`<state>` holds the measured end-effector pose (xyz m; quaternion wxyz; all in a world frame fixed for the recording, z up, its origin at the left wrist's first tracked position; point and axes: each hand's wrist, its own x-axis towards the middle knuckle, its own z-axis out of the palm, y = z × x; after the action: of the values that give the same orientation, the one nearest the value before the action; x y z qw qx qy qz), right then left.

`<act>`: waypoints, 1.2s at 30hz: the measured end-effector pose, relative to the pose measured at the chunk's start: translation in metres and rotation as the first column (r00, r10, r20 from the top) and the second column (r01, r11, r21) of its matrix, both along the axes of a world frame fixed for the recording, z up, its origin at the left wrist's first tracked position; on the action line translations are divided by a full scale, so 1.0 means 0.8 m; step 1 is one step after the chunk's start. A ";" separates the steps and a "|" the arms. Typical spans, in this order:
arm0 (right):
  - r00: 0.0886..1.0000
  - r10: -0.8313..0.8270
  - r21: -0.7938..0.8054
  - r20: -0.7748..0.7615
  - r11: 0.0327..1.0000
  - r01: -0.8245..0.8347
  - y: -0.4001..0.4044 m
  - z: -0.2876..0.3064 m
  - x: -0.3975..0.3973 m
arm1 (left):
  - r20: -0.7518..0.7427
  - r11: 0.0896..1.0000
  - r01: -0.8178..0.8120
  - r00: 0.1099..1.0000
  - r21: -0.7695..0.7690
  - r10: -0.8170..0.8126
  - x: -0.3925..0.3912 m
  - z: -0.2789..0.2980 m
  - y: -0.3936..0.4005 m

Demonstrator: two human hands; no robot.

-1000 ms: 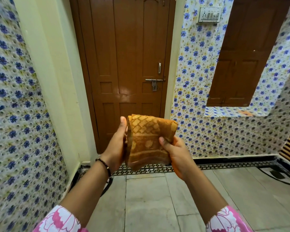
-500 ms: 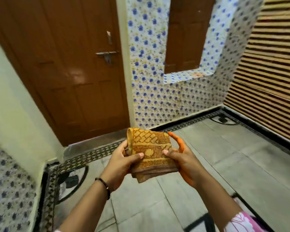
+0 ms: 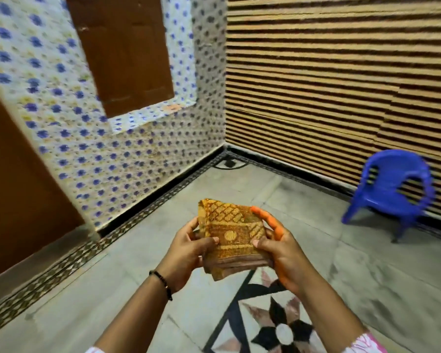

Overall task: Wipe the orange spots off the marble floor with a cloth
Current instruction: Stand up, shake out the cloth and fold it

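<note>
A folded orange-and-brown patterned cloth (image 3: 231, 234) is held up in front of me, above the grey marble floor (image 3: 127, 296). My left hand (image 3: 186, 253) grips its left edge, thumb across the front. My right hand (image 3: 280, 253) holds its right edge with the thumb on the front; its fingers are stained orange. No orange spots show on the visible floor.
A blue plastic chair (image 3: 390, 192) stands by the striped slatted wall at the right. A floral inlay (image 3: 270, 324) marks the floor below my hands. Blue-flowered tiled walls, a brown door (image 3: 18, 179) at the left and a brown shutter (image 3: 125, 52) enclose the room.
My view has swung to the right and down, bringing the striped wall, blue chair and floor inlay into sight. Both hands keep holding the cloth, now lower.
</note>
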<state>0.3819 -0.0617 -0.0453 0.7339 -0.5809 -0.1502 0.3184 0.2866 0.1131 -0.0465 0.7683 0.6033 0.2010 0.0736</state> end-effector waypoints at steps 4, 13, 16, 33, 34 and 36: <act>0.979 -0.190 -0.004 -0.069 0.982 0.190 -0.085 0.000 0.077 | 0.012 0.992 0.125 0.992 -0.027 -0.124 0.109 -0.003 -0.075; 0.843 -0.526 -0.050 -0.116 0.850 0.524 -0.241 -0.013 0.212 | -0.040 0.916 0.393 0.917 -0.073 -0.397 0.321 -0.016 -0.219; 0.792 -0.595 -0.047 -0.139 0.802 0.595 -0.275 -0.019 0.265 | -0.049 0.883 0.463 0.883 -0.080 -0.467 0.393 -0.023 -0.254; 0.647 -0.753 -0.145 -0.119 0.658 0.739 -0.437 -0.027 0.640 | -0.086 0.783 0.606 0.780 -0.140 -0.620 0.810 -0.033 -0.409; 0.639 -0.759 -0.149 -0.130 0.652 0.744 -0.446 -0.030 0.655 | -0.091 0.777 0.613 0.774 -0.142 -0.627 0.826 -0.035 -0.419; 0.630 -0.762 -0.151 -0.147 0.647 0.747 -0.470 -0.039 0.695 | -0.104 0.772 0.619 0.767 -0.144 -0.634 0.867 -0.041 -0.442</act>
<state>0.9383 -0.4377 -0.0767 0.7883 -0.5829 0.1921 0.0434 0.9806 -0.2404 -0.0790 0.7613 0.5998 0.0477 -0.2418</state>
